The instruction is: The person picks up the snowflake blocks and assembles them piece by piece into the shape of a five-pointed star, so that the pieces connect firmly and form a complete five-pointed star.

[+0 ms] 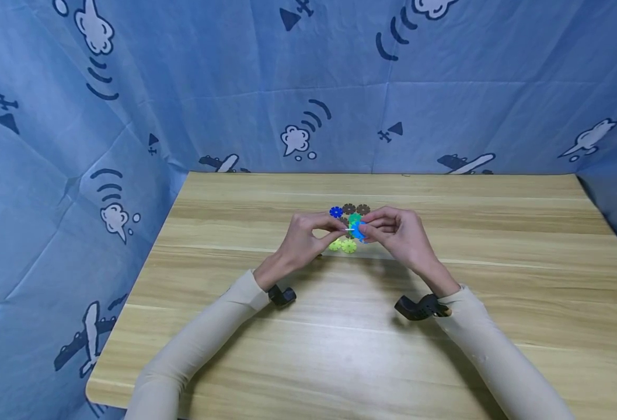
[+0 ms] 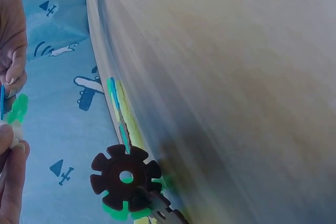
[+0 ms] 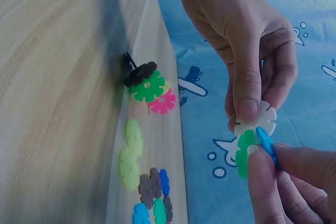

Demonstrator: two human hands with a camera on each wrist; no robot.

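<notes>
Fingertips of the left hand pinch a white notched plastic disc. The right hand pinches a blue notched disc between thumb and finger, its edge against the white one. A green disc hangs beside them, touching the white disc; whether the pieces are slotted together I cannot tell. Both hands are raised over the table, close together. In the left wrist view the white disc and green disc show at the left edge, between the fingers.
Loose discs lie beyond the hands: dark blue, brown and yellow-green. A dark brown disc leans by other pieces; a pink disc lies near a green one. The wooden table meets a blue patterned curtain.
</notes>
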